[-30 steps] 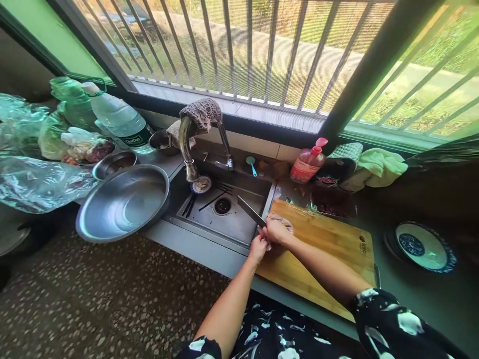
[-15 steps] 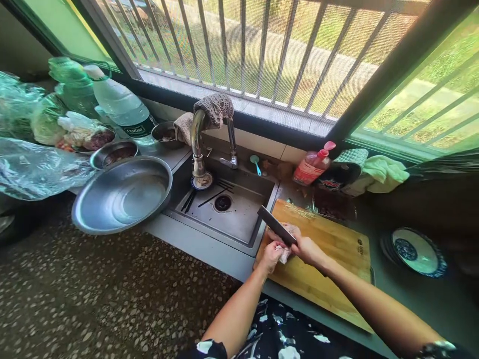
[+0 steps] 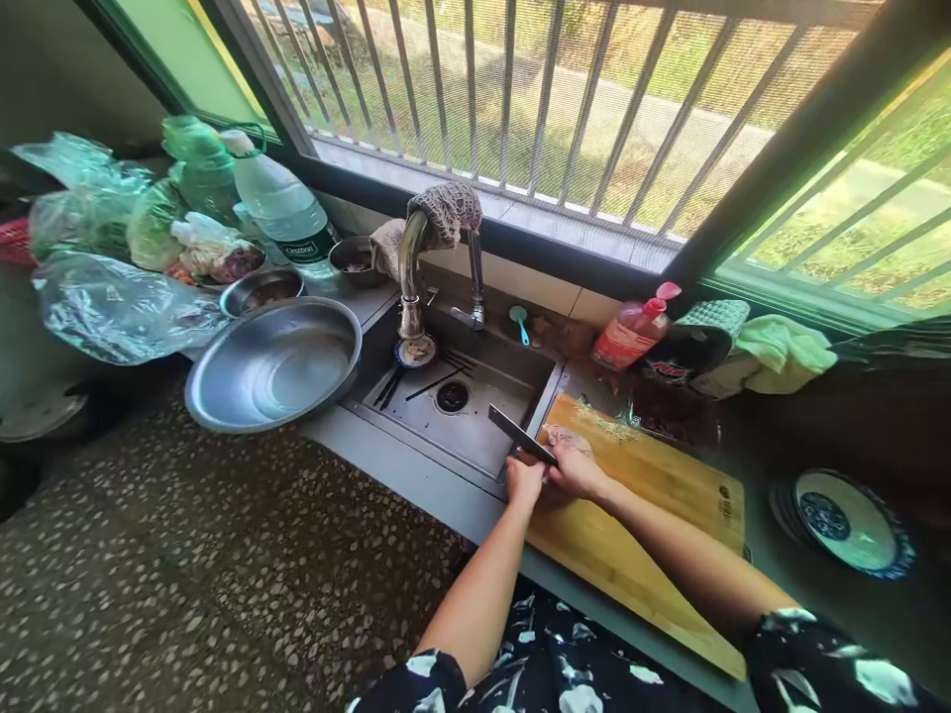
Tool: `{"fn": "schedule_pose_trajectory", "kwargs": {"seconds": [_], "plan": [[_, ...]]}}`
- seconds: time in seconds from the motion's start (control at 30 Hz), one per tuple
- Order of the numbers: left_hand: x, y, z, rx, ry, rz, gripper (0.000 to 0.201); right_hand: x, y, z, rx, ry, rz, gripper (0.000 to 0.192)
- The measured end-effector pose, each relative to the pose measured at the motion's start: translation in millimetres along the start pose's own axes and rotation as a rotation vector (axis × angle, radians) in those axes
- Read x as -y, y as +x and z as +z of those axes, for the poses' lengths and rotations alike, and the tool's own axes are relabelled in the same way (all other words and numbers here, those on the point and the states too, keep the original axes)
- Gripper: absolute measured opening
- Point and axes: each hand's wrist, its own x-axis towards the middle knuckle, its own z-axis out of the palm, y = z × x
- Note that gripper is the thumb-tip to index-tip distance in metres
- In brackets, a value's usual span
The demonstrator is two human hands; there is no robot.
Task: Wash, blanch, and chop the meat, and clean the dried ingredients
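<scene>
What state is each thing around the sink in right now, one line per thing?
knife: held in the right hand, blade pointing over the sink edge.
left hand: at the cutting board's corner, beside the knife.
pale piece of food: lying on the cutting board.
large steel basin: upright, nothing visible inside.
faucet: no water visible, cloth draped on top.
water bottle: capped, leaning.
red pump bottle: upright.

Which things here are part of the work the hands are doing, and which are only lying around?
In use:
- right hand gripping the knife
- left hand beside it
- pale piece of food under the hands
- wooden cutting board

Lying about:
- large steel basin
- water bottle
- red soap bottle
- patterned plate
- plastic bags
- sink
</scene>
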Motion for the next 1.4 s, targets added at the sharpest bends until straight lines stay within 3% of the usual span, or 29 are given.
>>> {"fn": "schedule_pose_trajectory", "kwargs": {"seconds": [0.1,0.27,0.43,0.63,0.8,1.0,1.07,1.13,1.23,1.4], "plan": [[-2.4,1.6,-2.4,-0.162,0.162,0.014,0.036,-0.5,6.4,-5.8,0.011,-0.044,-0.017,0.025],[2.4,2.0,-7.0,-0.131,0.264,0.077,0.020,-0.1,9.3,-14.2,0.030,-0.071,-0.053,0.023],[3.2,1.5,-9.2,-0.094,0.445,0.074,0.022,0.8,-0.6,-7.2,0.029,-0.013,-0.024,0.031],[4.5,-3.0,-14.9,-0.016,0.598,0.188,0.018,30.5,21.6,2.0,0.061,-0.151,0.040,0.026],[18.1,-0.6,-21.4,0.005,0.462,0.137,0.017,38.6,39.1,-11.7,0.033,-0.152,0.014,0.022],[29.6,-7.1,-19.9,0.054,0.114,-0.095,0.024,0.2,14.2,-27.9,0.024,0.120,0.030,0.022],[23.3,-14.3,-20.1,0.038,0.169,0.007,0.031,-11.0,0.6,-26.5,0.013,0.119,0.048,0.022],[12.2,-22.6,-20.5,-0.017,0.339,0.246,0.042,-20.5,-13.5,-21.5,-0.011,0.086,0.072,0.023],[-6.4,-35.2,-17.8,-0.018,0.676,0.630,0.037,-33.5,-33.7,-9.8,-0.017,0.073,0.132,0.023],[-16.9,-57.0,-0.7,0.348,1.040,0.986,0.025,-49.3,-55.3,-0.4,-0.032,0.274,0.118,0.021]]}}
